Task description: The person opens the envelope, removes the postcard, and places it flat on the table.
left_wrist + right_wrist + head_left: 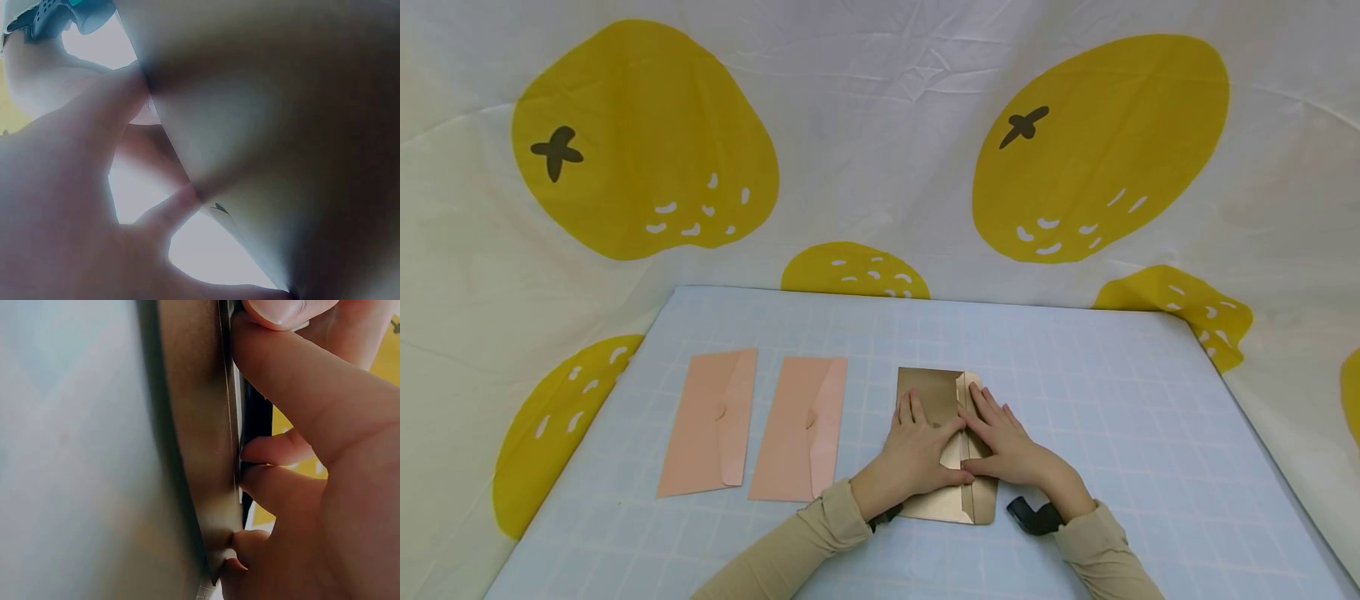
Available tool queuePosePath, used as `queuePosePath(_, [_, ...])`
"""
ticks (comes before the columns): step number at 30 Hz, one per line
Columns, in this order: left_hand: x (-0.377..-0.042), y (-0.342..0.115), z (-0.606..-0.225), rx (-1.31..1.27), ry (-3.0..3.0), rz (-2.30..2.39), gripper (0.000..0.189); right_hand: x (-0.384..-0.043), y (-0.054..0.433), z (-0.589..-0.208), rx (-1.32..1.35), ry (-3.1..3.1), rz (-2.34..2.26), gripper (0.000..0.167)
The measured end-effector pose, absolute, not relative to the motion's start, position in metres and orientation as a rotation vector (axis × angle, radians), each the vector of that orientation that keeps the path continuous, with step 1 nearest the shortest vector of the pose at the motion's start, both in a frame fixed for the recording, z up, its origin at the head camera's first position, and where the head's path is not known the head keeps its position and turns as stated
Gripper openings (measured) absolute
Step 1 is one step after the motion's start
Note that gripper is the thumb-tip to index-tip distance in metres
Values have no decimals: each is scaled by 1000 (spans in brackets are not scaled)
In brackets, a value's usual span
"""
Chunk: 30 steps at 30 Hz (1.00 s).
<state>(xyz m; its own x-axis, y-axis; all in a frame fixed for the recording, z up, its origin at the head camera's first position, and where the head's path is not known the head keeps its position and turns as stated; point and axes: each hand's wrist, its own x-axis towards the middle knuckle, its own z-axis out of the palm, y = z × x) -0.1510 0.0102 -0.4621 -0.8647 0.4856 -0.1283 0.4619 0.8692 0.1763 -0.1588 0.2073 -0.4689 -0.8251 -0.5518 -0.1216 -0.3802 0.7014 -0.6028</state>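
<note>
The gold envelope lies flat right of centre on the worktop, its long sides running from near to far, a narrow strip along its right side. The left hand rests on its middle with fingers spread and straight, gripping nothing; the right hand lies likewise spread over the right-hand strip, the thumbs close together near the middle. To the left, apart from it, lie the right pink envelope and, farther left, the left pink envelope, both with flaps lying folded across. Judging by this, the pink pair look finished and untouched, while the gold one is being worked and its flap seems not yet settled. Whether that strip is folded over or opened out cannot be told, as the hands cover much of the seam. The left wrist view is blurred and shadowed, the right wrist view very close and edge-on, and the forearms are cut off at the near edge.
</note>
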Motion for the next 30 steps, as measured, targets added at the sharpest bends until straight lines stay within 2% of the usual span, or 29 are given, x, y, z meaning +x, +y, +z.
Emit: queuePosePath(30, [-151,10,-459,734,2862,229,91,-159,212,-462,-750,2606,-815,89])
